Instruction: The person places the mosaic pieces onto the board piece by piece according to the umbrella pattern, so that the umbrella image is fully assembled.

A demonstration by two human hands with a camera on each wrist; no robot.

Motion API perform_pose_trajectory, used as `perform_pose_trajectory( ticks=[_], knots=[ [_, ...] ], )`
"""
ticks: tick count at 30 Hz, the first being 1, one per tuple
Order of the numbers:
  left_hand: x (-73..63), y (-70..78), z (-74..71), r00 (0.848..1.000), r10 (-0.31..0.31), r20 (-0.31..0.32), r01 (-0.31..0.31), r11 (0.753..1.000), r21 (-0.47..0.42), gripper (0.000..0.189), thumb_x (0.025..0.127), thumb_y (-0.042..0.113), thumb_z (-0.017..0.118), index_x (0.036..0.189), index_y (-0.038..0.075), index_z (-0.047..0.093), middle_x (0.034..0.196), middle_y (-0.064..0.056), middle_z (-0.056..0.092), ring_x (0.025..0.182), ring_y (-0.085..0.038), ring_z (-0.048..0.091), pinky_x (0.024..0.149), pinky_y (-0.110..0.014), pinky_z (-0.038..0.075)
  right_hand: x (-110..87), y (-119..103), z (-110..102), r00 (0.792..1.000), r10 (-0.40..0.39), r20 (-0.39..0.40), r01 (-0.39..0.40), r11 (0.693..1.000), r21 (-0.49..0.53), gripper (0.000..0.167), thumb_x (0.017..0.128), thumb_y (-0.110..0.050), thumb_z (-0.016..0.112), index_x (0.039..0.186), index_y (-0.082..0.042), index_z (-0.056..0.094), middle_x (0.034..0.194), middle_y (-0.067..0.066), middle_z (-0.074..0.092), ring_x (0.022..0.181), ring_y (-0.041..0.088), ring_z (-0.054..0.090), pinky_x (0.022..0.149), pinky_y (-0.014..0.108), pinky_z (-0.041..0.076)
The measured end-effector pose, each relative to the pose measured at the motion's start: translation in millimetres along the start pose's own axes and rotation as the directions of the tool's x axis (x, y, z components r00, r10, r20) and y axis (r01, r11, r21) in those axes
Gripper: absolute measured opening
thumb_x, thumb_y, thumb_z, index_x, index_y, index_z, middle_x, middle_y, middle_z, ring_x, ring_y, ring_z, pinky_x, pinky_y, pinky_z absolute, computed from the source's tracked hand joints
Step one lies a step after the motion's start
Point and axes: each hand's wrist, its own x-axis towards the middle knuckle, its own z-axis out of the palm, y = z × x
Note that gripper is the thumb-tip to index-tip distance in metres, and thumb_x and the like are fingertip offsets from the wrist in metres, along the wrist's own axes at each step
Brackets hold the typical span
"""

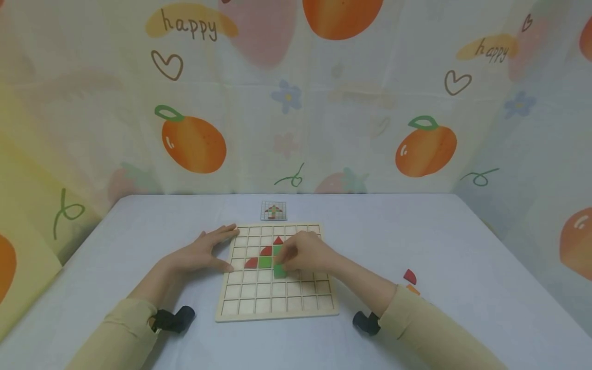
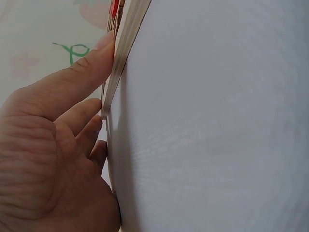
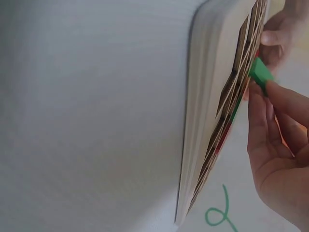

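A wooden grid board [image 1: 277, 309] lies on the white table. My left hand [image 1: 196, 255] rests at its left edge, thumb [image 2: 99, 53] and fingers extended against the rim. Over the middle of the grid, my right hand [image 1: 309, 253] pinches a green square tile [image 3: 261, 73] between thumb and fingertips; the tile is tilted above the cells in the right wrist view. Set into the grid are a red triangle [image 1: 278, 240], two red quarter-circle tiles [image 1: 251, 263] and a green square [image 1: 264, 262]. Another green tile [image 1: 277, 250] is partly covered by my right fingers.
Behind the board lies a small card [image 1: 273, 211] with a gridded picture of coloured shapes. To the right, a loose red quarter-circle [image 1: 410, 276] and an orange piece [image 1: 413, 290] lie by my right sleeve, which partly hides the orange one. A patterned curtain [image 1: 296, 139] hangs behind the table.
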Motion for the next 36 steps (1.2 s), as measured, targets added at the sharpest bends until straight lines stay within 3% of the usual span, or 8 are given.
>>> perform_pose_trajectory(
  ticks=[14,36],
  knots=[
    [1.2,-2.4,0.4,1.000,0.013,-0.009,-0.013,1.000,0.002,0.098,0.074,0.033,0.081,0.154,0.005,0.032,0.166,-0.020,0.017,0.153,-0.046,0.008,0.118,-0.072,-0.009,-0.8,-1.2,4.0,1.000,-0.030,0.006,0.030,0.998,-0.052,0.014,0.083,-0.006,0.074,0.093,-0.014,0.078,0.087,-0.004,0.077,0.077,0.003,0.063,0.072,0.019,0.053],
    [0.3,0.0,0.3,1.000,0.008,-0.009,-0.007,1.000,0.011,0.098,0.074,0.034,0.081,0.154,0.005,0.032,0.166,-0.021,0.017,0.153,-0.047,0.008,0.118,-0.072,-0.008,0.9,2.5,3.1,1.000,-0.009,0.005,0.009,0.999,-0.045,0.014,0.084,-0.009,0.074,0.093,-0.020,0.079,0.087,-0.008,0.077,0.079,0.003,0.063,0.074,0.019,0.054]
  ],
)
